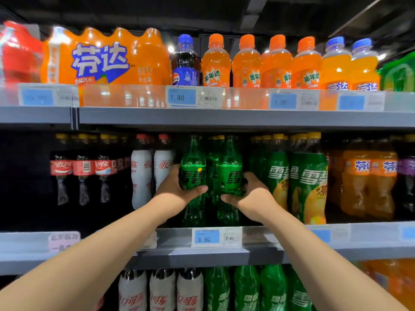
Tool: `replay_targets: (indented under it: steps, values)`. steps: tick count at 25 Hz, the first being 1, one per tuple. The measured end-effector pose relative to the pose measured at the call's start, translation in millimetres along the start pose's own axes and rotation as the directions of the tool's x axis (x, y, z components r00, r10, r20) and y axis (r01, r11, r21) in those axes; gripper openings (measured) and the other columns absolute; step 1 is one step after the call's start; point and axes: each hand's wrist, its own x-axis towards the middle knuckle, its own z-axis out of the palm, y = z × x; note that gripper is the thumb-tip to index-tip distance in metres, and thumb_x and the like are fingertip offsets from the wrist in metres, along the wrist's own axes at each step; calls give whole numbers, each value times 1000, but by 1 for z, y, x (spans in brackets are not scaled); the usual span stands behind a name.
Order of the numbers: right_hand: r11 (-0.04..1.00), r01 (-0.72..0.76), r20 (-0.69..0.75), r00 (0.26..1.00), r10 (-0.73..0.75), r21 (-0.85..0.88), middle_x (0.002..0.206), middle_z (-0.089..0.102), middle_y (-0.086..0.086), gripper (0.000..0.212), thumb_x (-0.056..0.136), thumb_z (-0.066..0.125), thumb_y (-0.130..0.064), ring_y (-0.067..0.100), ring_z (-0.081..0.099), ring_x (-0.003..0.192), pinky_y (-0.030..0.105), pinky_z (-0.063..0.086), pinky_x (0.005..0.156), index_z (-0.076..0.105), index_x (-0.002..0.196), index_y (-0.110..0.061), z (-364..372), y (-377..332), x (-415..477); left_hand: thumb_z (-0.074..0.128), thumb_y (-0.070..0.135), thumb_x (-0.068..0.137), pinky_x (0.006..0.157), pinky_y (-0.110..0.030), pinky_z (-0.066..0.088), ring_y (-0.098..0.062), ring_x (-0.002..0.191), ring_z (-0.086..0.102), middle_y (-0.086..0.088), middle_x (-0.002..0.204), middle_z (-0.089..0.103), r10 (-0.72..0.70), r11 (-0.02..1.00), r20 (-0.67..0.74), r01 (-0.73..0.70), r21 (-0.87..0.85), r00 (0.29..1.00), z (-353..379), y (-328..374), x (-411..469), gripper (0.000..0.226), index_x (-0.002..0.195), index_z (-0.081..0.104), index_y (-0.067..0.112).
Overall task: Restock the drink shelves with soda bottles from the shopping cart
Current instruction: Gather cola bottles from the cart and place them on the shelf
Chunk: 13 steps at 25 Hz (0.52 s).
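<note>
At 12 o'clock, left hand (177, 187) grips left green bottle (193, 163), right hand (252, 195) grips right green bottle (230, 169): 2 seemingly almost shelved, remainder unknowable.

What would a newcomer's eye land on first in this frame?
At the centre, the left hand grips the left green bottle and the right hand grips the right green bottle. The two bottles stand side by side on the middle shelf, above the 3.50 price tag. Next comes the bright orange multipack, blurred, at the left of the top shelf.
</note>
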Motion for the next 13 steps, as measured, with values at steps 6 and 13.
replay_targets:
  steps: [6, 13]
  values:
    - [997, 0, 114, 993, 8, -73, 131, 63, 0, 84, 74, 89, -40, 25, 62, 118, 37, 53, 97, 41, 140, -21, 0, 2, 37, 86, 58, 67, 89, -25, 47, -12, 108, 61, 11, 121, 65, 15, 989, 68, -25, 149, 998, -7, -4, 21, 79, 132, 49, 31]
    - [995, -42, 166, 986, 26, 94, 133, 63, -1, 86, 72, 90, -37, 21, 66, 113, 40, 64, 81, 45, 144, -24, 6, 15, 46, 86, 45, 73, 68, 5, 36, -5, 100, 63, 13, 107, 68, 107, 981, -22, -102, 163, 994, 9, -12, 27, 55, 117, 62, 24]
